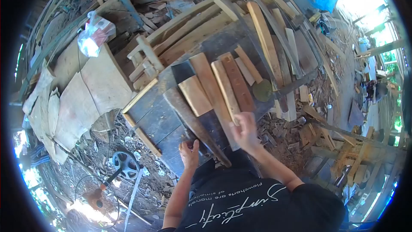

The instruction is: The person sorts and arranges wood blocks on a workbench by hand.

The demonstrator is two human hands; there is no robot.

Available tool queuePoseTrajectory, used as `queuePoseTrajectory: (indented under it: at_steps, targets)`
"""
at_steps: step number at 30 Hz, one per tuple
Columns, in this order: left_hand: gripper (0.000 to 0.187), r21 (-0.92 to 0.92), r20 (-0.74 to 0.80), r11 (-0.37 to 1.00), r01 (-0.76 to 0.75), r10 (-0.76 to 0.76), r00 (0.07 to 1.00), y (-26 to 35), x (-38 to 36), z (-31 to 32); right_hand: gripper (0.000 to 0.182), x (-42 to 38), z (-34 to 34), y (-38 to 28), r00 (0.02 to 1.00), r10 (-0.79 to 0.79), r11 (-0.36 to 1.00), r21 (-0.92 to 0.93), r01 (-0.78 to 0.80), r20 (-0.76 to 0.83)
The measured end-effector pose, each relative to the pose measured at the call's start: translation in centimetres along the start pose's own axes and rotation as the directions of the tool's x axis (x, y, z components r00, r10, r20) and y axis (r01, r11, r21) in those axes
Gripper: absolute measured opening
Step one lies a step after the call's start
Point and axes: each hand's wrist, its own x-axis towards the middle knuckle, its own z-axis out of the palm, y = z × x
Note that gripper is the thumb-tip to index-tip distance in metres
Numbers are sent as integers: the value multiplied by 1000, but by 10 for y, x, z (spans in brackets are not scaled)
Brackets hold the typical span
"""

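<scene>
Right fingers [243,123] around board [225,88], left fingers [187,149] unclear in hold, plastic bag [91,43] with reddish contents [101,26]

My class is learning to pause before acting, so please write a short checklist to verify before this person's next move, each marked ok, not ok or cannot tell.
1. Right hand at the near end of the pale narrow block: ok.
2. Left hand gripping something: cannot tell.
3. Hands apart: ok.
4. Long curved piece wholly over the bench: not ok, near end reaches the shirt.
5. Floor free of scraps: not ok.
</scene>
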Motion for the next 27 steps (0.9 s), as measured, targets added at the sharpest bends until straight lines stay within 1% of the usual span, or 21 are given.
queuePoseTrajectory:
  at_steps: [1, 2, 3, 4, 5, 6, 7, 9, 10, 11, 13, 14, 15, 17, 19, 21, 23, 25, 27]
  targets:
    - [45, 27, -52, 996, -87, 89, 995, 3, -1, 23, 38, 3, -8, 8, 1000, -14, 1000, -21, 14, 6]
    - [44, 59, -101, 983, -174, 179, 979, 6, -2, 42, 44, 5, -2, 11, 997, 38, 997, 64, -42, 63]
    - [44, 143, -151, 970, -199, 220, 964, -27, 15, -61, 44, 13, 75, -72, 1000, 27, 987, 155, -29, 15]
    - [44, -29, -51, 998, -52, 50, 997, -20, 10, -63, 47, 20, 87, -76, 998, 63, 993, 101, -62, -16]
    - [43, -178, 81, 978, 113, -99, 992, -15, 9, -64, 51, 28, 95, -76, 994, 98, 994, 49, -96, -53]
    - [43, -202, 65, 976, 84, -72, 995, -20, 8, -61, 61, 35, 101, -75, 989, 141, 990, 29, -140, -37]
    - [43, -205, 70, 977, 66, -52, 996, -28, 11, -65, 61, 43, 107, -77, 989, 139, 990, 22, -138, -56]
    - [44, -215, -17, 974, -66, 64, 998, -40, 19, -73, 66, 56, 117, -79, 982, 161, 970, -166, -175, -98]
    - [44, -215, -12, 973, -86, 85, 996, -44, 22, -77, 71, 56, 121, -76, 984, 142, 964, -213, -162, -105]
    - [45, -236, 5, 967, -94, 97, 995, -48, 24, -80, 71, 54, 124, -72, 982, 141, 962, -216, -165, -123]
    - [46, -260, 17, 959, -113, 121, 992, -47, 28, -85, 74, 52, 127, -64, 968, 246, 940, -231, -250, -47]
    - [46, -254, 47, 962, -101, 117, 992, -45, 28, -87, 80, 51, 131, -59, 975, 217, 942, -253, -220, -41]
    - [46, -248, 78, 965, -88, 111, 991, -43, 27, -89, 80, 56, 132, -59, 976, 214, 942, -253, -220, -48]
    - [48, -239, 86, 967, -90, 113, 990, -42, 27, -90, 80, 64, 133, -57, 962, 264, 951, -148, -273, -77]
    - [47, -230, 62, 964, -134, 152, 986, -44, 27, -90, 78, 78, 135, -62, 959, 268, 948, -155, -279, -87]
    - [48, -234, 67, 962, -143, 163, 984, -43, 30, -90, 75, 93, 142, -62, 953, 286, 940, -166, -299, -101]
    - [48, -235, 88, 960, -151, 176, 980, -43, 27, -90, 70, 103, 154, -57, 965, 189, 961, -170, -220, -183]
    - [47, -306, 69, 941, -145, 173, 983, -42, 26, -90, 69, 98, 143, -63, 951, 234, 954, -143, -265, -203]
    - [46, -275, 76, 950, -147, 174, 982, -42, 26, -90, 68, 85, 121, -72, 971, 122, 965, -204, -165, -207]
